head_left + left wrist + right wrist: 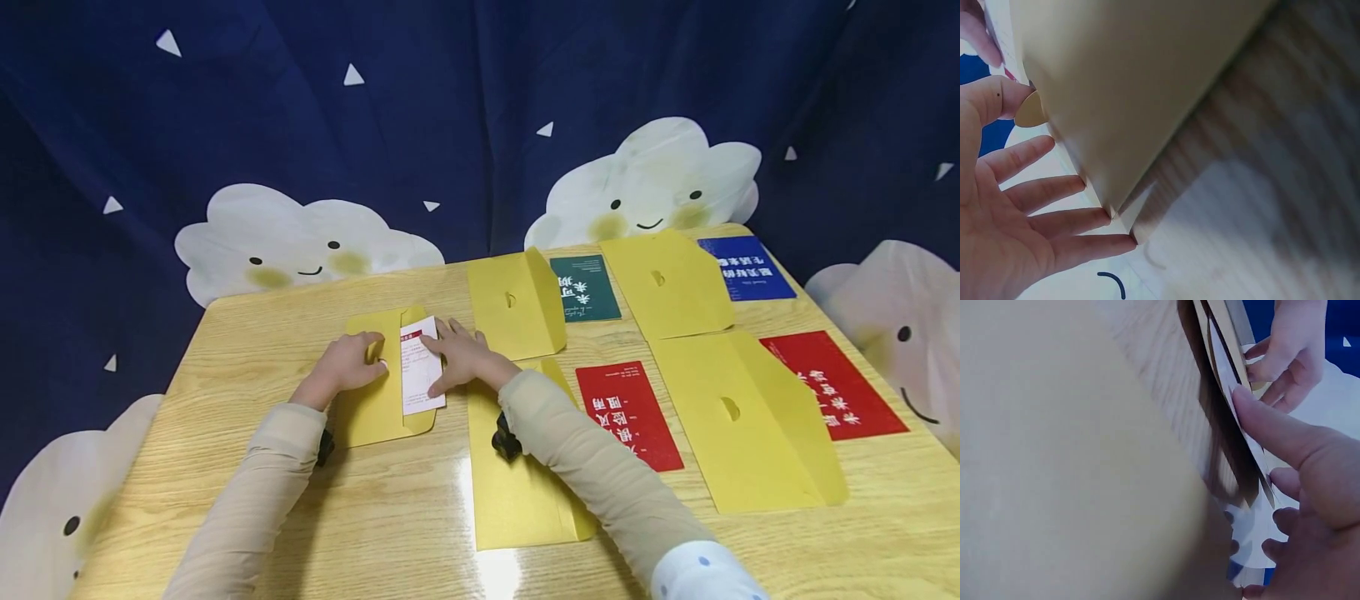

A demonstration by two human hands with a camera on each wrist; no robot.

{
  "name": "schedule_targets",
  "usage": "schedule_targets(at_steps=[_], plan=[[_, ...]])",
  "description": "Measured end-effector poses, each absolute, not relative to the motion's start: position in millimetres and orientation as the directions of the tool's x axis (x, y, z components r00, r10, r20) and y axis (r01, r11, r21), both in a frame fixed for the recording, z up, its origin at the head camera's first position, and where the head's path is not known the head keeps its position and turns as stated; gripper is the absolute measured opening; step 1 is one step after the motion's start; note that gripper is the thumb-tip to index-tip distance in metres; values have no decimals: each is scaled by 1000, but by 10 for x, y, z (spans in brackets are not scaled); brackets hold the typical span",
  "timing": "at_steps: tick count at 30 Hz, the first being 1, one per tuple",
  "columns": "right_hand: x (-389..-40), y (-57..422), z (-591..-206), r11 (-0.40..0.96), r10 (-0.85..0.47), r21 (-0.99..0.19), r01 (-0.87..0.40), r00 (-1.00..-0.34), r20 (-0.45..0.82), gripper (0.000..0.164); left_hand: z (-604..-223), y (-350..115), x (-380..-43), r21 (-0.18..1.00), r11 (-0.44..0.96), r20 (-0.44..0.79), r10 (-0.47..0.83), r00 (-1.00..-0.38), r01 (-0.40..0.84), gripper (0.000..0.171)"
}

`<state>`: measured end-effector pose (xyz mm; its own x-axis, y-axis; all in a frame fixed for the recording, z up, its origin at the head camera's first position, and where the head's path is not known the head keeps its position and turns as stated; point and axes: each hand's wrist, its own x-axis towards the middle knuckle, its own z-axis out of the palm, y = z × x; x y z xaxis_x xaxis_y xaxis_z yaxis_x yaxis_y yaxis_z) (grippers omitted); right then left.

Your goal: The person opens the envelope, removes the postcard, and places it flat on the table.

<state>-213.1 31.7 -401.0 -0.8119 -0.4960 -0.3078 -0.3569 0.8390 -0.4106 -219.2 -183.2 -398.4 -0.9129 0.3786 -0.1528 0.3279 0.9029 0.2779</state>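
Observation:
On the left side of the table lies a yellow envelope (pixel 367 421), with a white printed card (pixel 422 379) partly in its opening. A red band crosses one end of the card. My left hand (pixel 347 364) holds the envelope at its opening. In the left wrist view the thumb meets the rounded tab (pixel 1032 112), while the other fingertips touch the envelope's edge. My right hand (pixel 463 358) pinches the card's outer side, the thumb on its near face in the right wrist view. The card's inner part is hidden in the envelope.
More yellow envelopes lie to the right: one (pixel 498 292) behind, one (pixel 510 500) under my right forearm, and two farther right (pixel 667 287). Beside them are a green card (pixel 588 300), a blue card (pixel 750 283) and red cards (pixel 626 408). A dark blue curtain (pixel 450 125) hangs behind.

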Motion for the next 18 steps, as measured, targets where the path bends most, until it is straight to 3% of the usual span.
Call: schedule_targets(at_steps=[7,12,18], plan=[[-2130,384,-3984,758,-508,-583,-292,-825,-246,94,-3975,-1833,-2180,290,903,-164,373,-913,316,56],[-2141,389,-3970,623,-475,-762,-175,-859,-192,94,-3966,-1828,-2169,290,909,-179,359,-916,299,56],[-2181,397,-3998,469,-393,-883,-33,-903,-175,91,-3972,-1839,-2156,273,912,-176,359,-917,305,54]])
